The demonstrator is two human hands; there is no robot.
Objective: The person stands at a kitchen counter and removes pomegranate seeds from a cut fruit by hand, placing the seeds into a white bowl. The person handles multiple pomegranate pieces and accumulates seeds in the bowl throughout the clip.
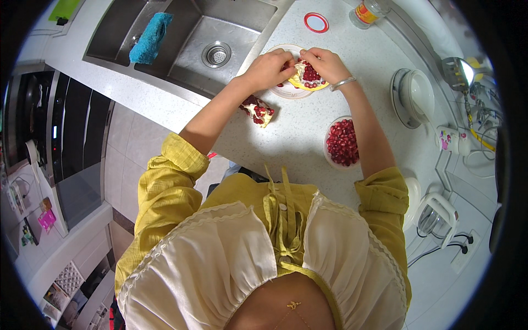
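Over a white plate (299, 94) on the counter, both hands are at an opened piece of pomegranate (310, 75) with red seeds and pale yellow rind. My right hand (328, 64) grips its right side. My left hand (272, 68) has its fingers curled at the left edge, over red seeds; exactly what those fingertips pinch is hidden. Some loose seeds lie on the plate. Another chunk of pomegranate (258, 110) rests on the counter beside my left forearm. Near my right forearm, which covers its edge, stands a white bowl (327, 153) full of loose pomegranate seeds (342, 142).
A steel sink (231, 31) lies left of the plate, with a blue cloth (151, 38) over its divider. Beyond the plate are a red-rimmed lid (316, 22) and a glass jar (367, 14). To the right stand stacked dishes (412, 97) and a white kettle-like appliance (437, 218).
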